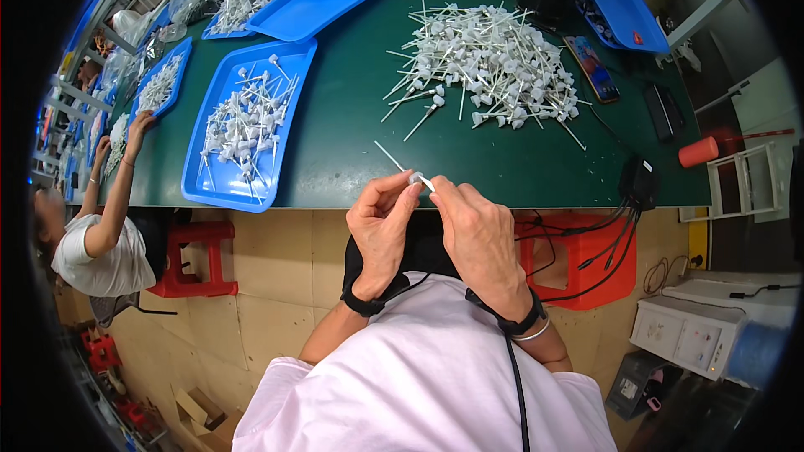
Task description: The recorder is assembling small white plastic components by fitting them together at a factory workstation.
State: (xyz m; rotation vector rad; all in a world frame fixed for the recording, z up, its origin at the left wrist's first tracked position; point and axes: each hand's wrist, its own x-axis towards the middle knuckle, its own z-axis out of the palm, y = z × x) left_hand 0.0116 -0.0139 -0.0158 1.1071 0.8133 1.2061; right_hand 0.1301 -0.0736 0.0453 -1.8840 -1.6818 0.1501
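Two hands pinch one white stick part (416, 177) at the counter (352, 117) edge. Left hand (381, 222) fingers and right hand (477, 230) fingers clamp it. Loose parts pile (486, 63) lies at one o'clock.

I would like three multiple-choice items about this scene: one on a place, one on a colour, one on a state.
1. Where is the loose pile of white parts?
A. on the green table
B. on the floor
C. in a box

2. What colour is the nearest tray?
A. red
B. blue
C. yellow

3. How is the small white stick part held?
A. lying free
B. by the left hand alone
C. between both hands

Key: A, it lies on the table; B, its rim is blue; C, the right hand pinches it too.
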